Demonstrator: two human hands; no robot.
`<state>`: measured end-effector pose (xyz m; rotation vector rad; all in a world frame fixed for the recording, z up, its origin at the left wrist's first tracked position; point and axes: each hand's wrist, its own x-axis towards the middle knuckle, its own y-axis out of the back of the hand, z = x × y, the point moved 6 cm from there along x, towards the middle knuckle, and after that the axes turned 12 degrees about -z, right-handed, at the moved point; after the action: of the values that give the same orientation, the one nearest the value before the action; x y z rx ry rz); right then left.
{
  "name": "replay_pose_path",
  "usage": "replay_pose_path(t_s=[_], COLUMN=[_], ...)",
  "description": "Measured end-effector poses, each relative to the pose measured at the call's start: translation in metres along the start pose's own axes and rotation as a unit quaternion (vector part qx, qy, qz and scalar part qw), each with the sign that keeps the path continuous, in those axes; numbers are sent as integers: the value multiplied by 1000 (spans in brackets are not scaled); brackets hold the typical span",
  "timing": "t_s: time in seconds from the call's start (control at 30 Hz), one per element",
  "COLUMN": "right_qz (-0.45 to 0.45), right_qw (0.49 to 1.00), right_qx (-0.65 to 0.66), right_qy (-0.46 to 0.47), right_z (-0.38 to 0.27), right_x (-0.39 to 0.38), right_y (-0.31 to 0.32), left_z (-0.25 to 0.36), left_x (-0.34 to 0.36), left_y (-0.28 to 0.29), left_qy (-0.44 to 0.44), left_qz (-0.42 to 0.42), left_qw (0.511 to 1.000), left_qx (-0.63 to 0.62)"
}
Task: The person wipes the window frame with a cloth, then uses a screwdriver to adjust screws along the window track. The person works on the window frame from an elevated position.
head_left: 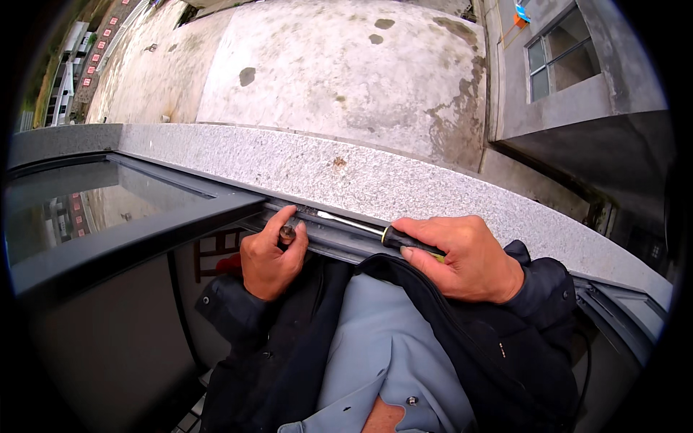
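My right hand (pixel 473 261) is closed round the black and yellow handle of a screwdriver (pixel 391 237). Its bare metal shaft points left, and the tip reaches into the grey metal window track (pixel 336 240), close to the fingers of my other hand. My left hand (pixel 268 261) is curled at the same track, index finger and thumb closed about a small dark round piece (pixel 287 234). What exactly that piece is, I cannot make out. Dark bits of debris lie in the track by the left fingertip.
A grey-framed glass sash (pixel 137 227) stands to the left of my left hand. Beyond the track runs a speckled stone ledge (pixel 346 166), with a drop to a concrete yard (pixel 317 72) below. A neighbouring wall with a window (pixel 563 58) rises at the right.
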<state>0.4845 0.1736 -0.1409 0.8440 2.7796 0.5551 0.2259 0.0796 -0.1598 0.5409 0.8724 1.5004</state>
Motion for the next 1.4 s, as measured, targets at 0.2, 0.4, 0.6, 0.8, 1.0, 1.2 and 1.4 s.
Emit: replay_pose_path(t_s=[0.2, 0.4, 0.6, 0.8, 1.0, 1.2, 1.4], right_qz=[-26, -22, -7, -6, 3, 9, 13], right_qw=[995, 991, 991, 992, 994, 995, 995], right_qx=[-85, -128, -127, -119, -112, -101, -95], right_qy=[-33, -44, -35, -31, -21, -22, -16], right_z=[0, -5, 1, 2, 2, 2, 0], right_x=[-6, 0, 10, 20, 21, 19, 17], right_y=[-6, -19, -32, -39, -40, -39, -38], left_z=[5, 10, 13, 14, 13, 9, 9], left_x=[3, 4, 6, 5, 5, 3, 0], left_y=[-14, -15, -17, -18, -17, -18, -17], left_qy=[-20, -21, -26, -29, -27, -22, -27], left_qz=[-30, -33, -42, -28, -29, -24, -16], left_qw=[999, 999, 998, 999, 999, 999, 999], left_qx=[18, 36, 41, 35, 29, 25, 18])
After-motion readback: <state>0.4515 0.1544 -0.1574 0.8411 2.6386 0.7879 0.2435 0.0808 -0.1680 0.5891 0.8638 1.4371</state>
